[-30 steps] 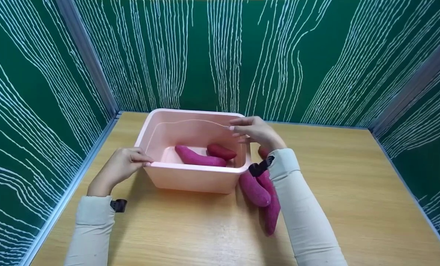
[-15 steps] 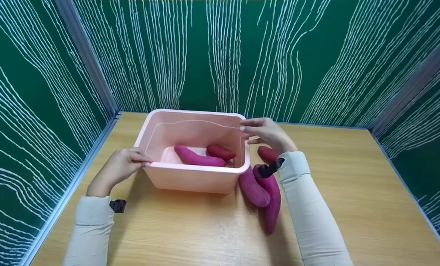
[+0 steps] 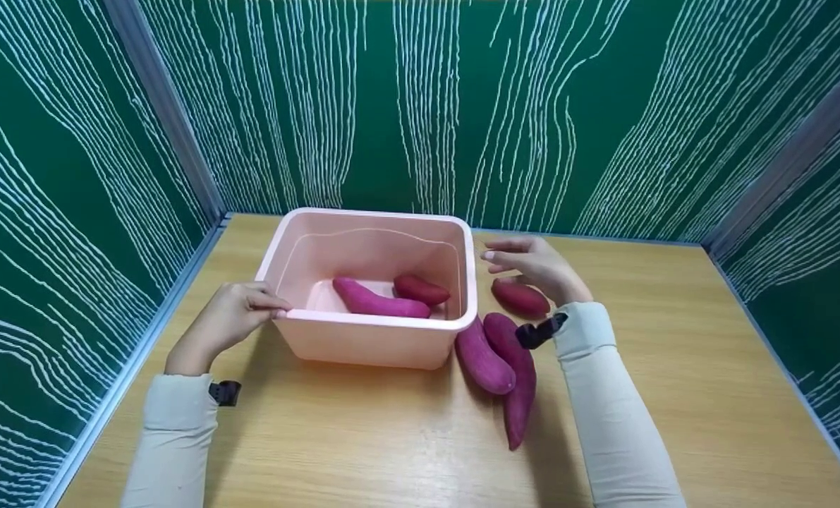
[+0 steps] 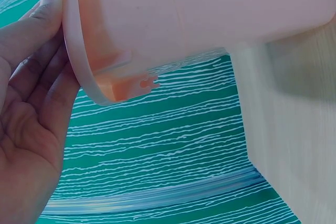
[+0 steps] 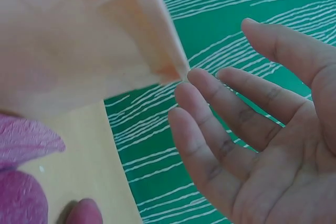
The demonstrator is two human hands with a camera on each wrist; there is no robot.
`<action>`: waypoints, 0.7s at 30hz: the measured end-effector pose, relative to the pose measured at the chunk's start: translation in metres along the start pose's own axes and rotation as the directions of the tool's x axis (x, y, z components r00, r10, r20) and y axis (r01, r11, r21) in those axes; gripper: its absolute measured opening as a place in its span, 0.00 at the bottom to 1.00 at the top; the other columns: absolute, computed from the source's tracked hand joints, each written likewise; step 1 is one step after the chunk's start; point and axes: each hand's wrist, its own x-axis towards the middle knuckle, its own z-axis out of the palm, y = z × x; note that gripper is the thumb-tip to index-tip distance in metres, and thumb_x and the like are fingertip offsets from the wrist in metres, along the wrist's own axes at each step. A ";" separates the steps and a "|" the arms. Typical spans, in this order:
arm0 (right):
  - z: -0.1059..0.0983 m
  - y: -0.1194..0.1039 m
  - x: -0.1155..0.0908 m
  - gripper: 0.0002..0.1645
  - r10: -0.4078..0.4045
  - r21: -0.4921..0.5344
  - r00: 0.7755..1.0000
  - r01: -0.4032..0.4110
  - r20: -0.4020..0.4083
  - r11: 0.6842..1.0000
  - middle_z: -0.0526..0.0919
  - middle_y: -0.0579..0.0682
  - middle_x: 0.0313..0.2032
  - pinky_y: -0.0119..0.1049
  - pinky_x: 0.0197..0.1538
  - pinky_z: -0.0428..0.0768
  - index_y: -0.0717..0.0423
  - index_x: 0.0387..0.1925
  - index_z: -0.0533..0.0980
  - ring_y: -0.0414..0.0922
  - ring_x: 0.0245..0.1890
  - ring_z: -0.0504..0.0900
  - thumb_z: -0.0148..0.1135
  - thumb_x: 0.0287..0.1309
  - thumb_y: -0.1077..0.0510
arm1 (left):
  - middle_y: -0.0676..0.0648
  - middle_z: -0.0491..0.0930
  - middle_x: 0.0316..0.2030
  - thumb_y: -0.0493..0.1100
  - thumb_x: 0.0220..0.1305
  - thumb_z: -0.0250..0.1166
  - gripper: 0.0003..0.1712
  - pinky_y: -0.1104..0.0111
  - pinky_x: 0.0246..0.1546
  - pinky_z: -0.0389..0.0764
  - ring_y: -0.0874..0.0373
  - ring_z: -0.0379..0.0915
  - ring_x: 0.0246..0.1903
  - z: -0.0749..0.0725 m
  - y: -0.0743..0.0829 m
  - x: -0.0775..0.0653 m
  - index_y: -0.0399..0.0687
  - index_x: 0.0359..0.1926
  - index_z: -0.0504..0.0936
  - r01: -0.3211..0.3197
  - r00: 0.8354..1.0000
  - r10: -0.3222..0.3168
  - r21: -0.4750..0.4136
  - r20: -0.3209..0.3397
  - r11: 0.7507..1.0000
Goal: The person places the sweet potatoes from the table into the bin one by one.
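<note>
A pink plastic bin stands on the table with two purple sweet potatoes inside, a longer curved one and a shorter one. My left hand pinches its rim at the near left corner; the left wrist view shows the thumb at that rim. Off the right side of the bin, my right hand hovers holding nothing, its fingers loosely extended. Just below it lies a small sweet potato. Two longer ones, one plump and one tapered, lie side by side by the bin's near right corner.
The wooden table is enclosed by green panels with white wavy lines, at the back and both sides. Metal posts stand at the back corners. A dark strap sits at the right wrist.
My right hand has drawn back rightward from over the bin's right rim to beside it, uncovering the small sweet potato. The left hand, bin and sweet potatoes have stayed put.
</note>
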 end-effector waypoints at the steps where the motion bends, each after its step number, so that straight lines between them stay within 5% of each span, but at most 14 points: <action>1: -0.001 0.003 0.000 0.37 0.006 -0.002 1.000 -0.006 0.000 1.000 0.74 0.54 0.60 0.42 0.57 0.80 0.53 0.64 0.69 0.53 0.58 0.75 0.65 0.58 0.42 | 0.43 0.84 0.41 0.32 0.59 0.66 0.11 0.53 0.51 0.80 0.46 0.77 0.46 0.000 0.000 0.000 0.45 0.42 0.88 0.005 1.000 -0.005 -0.002 0.002 1.000; 10: -0.008 0.029 -0.006 0.36 0.045 0.045 0.999 -0.045 -0.004 0.998 0.74 0.58 0.62 0.47 0.64 0.74 0.56 0.65 0.68 0.57 0.59 0.75 0.64 0.60 0.45 | 0.44 0.85 0.36 0.32 0.56 0.68 0.08 0.55 0.46 0.84 0.50 0.76 0.39 0.003 -0.004 0.001 0.42 0.37 0.89 -0.092 0.995 0.093 0.039 -0.040 0.995; 21: -0.008 0.063 -0.009 0.38 0.091 0.091 0.996 -0.090 -0.009 0.992 0.68 0.58 0.66 0.40 0.61 0.77 0.56 0.67 0.65 0.55 0.64 0.70 0.64 0.60 0.48 | 0.44 0.85 0.38 0.32 0.58 0.66 0.09 0.53 0.49 0.82 0.48 0.78 0.43 0.001 -0.004 0.002 0.42 0.40 0.88 -0.038 0.999 0.038 0.017 -0.015 0.999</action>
